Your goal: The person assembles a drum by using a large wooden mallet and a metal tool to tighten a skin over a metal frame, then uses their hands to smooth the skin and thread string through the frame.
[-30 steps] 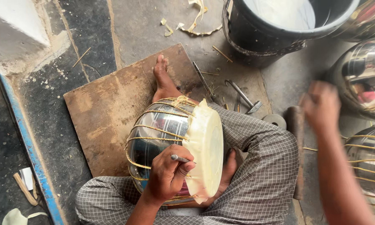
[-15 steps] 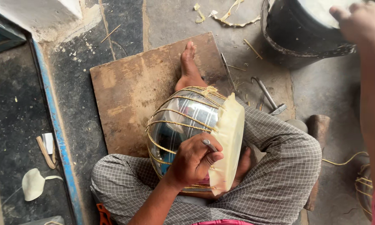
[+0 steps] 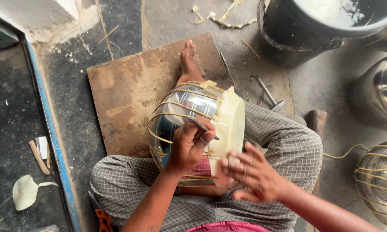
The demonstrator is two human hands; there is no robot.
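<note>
Metal pot (image 3: 182,116) in lap; left hand (image 3: 190,144) grips thin tool (image 3: 203,127), right hand (image 3: 255,172) spread wide nr pale skin (image 3: 228,124).

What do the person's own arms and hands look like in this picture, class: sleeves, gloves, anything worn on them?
Both forearms are bare as far as the frame shows; no sleeve reaches them. The left hand and the right hand wear no gloves, and no watch or bracelet shows at either wrist. The right hand is blurred, so rings cannot be ruled out. No markings are visible.

Left hand (image 3: 189,144) grips a thin metal tool (image 3: 204,127) against the cord-laced steel drum (image 3: 182,111); right hand (image 3: 253,174) hovers open beside it.
</note>
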